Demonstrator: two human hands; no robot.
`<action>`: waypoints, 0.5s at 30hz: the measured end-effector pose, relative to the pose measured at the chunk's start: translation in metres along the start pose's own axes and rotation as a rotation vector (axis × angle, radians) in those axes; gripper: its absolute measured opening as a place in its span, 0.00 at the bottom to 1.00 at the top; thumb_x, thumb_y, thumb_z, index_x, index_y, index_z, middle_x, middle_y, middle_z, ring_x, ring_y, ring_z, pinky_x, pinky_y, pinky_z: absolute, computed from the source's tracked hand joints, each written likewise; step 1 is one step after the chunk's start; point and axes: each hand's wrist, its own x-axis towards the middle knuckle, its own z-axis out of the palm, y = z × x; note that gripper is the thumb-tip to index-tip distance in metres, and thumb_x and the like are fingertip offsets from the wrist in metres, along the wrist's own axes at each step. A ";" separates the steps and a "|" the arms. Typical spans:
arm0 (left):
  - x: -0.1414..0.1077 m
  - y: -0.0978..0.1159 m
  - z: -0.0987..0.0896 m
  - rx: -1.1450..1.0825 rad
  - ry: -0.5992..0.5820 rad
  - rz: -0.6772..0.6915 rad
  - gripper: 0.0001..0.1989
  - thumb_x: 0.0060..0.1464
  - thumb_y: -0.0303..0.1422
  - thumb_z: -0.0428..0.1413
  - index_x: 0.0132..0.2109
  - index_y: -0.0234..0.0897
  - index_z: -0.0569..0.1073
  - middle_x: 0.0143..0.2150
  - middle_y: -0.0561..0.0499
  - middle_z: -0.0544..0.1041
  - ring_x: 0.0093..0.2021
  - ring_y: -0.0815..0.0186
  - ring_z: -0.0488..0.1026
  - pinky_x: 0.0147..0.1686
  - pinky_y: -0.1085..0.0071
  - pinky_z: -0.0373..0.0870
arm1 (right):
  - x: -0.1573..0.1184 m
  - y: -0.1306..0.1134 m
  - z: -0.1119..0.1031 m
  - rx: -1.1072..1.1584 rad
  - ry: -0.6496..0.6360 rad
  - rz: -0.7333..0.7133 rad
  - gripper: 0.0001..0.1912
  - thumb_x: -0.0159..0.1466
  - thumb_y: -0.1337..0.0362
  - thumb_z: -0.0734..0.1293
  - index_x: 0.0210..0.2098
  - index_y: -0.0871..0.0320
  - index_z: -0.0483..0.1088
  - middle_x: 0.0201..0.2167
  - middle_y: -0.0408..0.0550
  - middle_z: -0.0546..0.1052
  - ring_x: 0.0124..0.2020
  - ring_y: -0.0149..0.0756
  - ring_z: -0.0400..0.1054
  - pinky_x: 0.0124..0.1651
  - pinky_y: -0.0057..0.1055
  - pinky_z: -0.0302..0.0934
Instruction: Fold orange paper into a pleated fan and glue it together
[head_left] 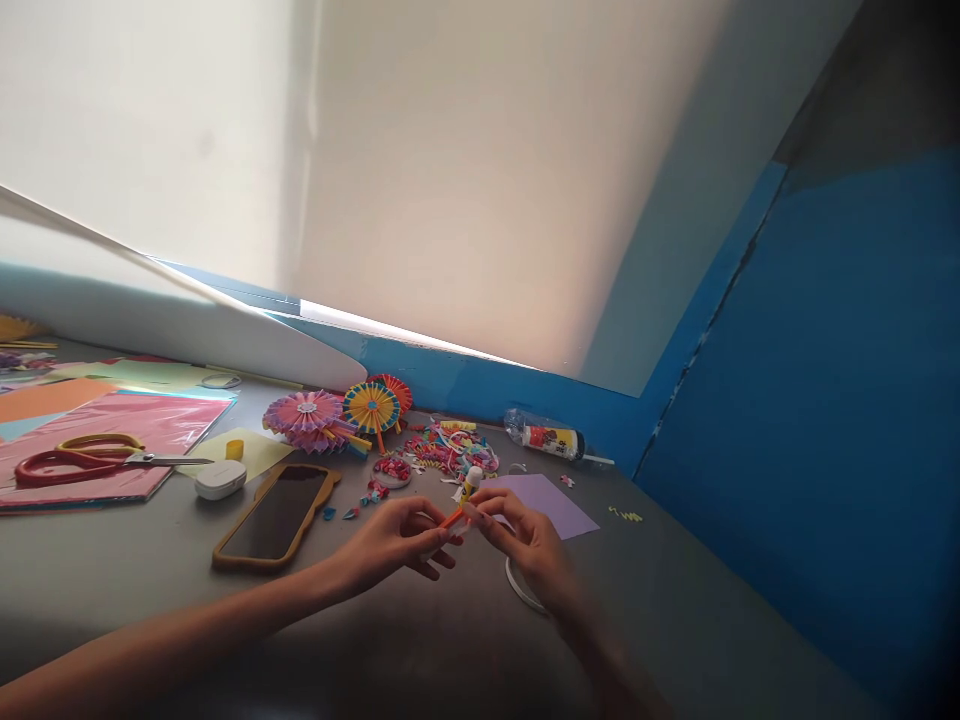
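My left hand (390, 545) and my right hand (525, 540) meet above the grey table (675, 590), pinching a thin orange paper strip (452, 518) between their fingertips. Just behind my right fingers stands a white and yellow glue stick (470, 485); I cannot tell whether it is held or only close by. A lilac paper sheet (551, 505) lies beyond my right hand, and a thin white ring (521, 585) lies below it.
Paper fan rosettes (371, 408) and colourful paper scraps (450, 452) lie ahead. To the left are red-handled scissors (82, 465) on a pink sheet (112, 430), and a phone in a tan case (274, 517). A plastic bottle (544, 435) lies by the blue wall (787, 400).
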 end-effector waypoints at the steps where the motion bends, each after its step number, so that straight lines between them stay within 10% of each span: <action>1: 0.001 0.000 -0.001 -0.006 0.000 -0.008 0.18 0.52 0.43 0.61 0.41 0.32 0.70 0.38 0.43 0.79 0.41 0.54 0.79 0.38 0.62 0.74 | 0.001 0.002 0.001 -0.005 -0.025 0.017 0.13 0.61 0.52 0.68 0.31 0.55 0.76 0.43 0.50 0.70 0.50 0.42 0.66 0.51 0.34 0.64; 15: 0.000 0.005 0.000 -0.079 -0.059 -0.094 0.20 0.48 0.40 0.65 0.44 0.30 0.73 0.43 0.39 0.79 0.44 0.52 0.78 0.45 0.58 0.72 | 0.004 0.009 0.010 0.070 -0.034 0.044 0.11 0.59 0.55 0.70 0.31 0.57 0.76 0.37 0.47 0.68 0.36 0.37 0.70 0.42 0.36 0.68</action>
